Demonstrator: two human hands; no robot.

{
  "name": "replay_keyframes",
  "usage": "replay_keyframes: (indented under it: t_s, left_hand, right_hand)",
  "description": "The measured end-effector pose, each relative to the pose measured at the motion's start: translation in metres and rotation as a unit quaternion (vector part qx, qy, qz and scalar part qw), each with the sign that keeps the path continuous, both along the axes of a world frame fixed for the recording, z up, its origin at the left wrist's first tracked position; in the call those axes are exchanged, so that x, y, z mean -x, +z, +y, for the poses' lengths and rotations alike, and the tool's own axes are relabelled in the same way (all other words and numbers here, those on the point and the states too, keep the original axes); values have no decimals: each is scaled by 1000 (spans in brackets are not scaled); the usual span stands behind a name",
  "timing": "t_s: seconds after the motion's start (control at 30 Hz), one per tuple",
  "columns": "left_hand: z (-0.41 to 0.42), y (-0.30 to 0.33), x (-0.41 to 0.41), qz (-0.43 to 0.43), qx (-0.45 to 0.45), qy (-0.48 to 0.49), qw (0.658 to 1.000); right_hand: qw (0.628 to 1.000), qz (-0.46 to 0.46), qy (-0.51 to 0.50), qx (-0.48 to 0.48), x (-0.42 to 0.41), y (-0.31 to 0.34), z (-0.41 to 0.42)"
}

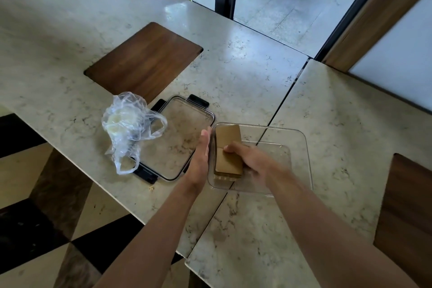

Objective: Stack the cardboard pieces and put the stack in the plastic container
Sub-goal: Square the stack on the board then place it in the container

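A stack of brown cardboard pieces (228, 145) lies inside the clear plastic container (301, 159), against its left wall. My right hand (247, 159) reaches into the container, and its fingers rest on top of the stack and curl over its right side. My left hand (201, 154) is flat with straight fingers, held upright against the outside of the container's left wall beside the stack.
The container's clear lid (180, 138) with black clasps lies just left of it. A crumpled clear plastic bag (131, 126) sits on the lid's left edge. A dark wood inset (145, 61) lies further back, and the marble table's edge runs at the lower left.
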State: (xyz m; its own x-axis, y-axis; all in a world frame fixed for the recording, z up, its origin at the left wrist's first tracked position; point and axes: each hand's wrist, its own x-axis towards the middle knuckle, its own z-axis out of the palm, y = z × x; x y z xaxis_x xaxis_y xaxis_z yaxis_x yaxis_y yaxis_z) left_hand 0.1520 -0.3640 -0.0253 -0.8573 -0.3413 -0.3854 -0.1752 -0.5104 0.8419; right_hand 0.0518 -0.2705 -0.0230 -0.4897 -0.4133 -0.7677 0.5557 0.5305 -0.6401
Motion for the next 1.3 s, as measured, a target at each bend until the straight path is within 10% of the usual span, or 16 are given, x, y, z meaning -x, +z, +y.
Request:
replay_keyframes:
  t_s: [0.97,1.3]
  left_hand:
    - [-10,-4,13,-120,220,-17,968]
    - [-12,-12,13,-101,160,-7,982]
  right_hand:
    - [996,-27,-59,58,-6,15,-11]
    - [983,-74,-85,147,-14,10,-12]
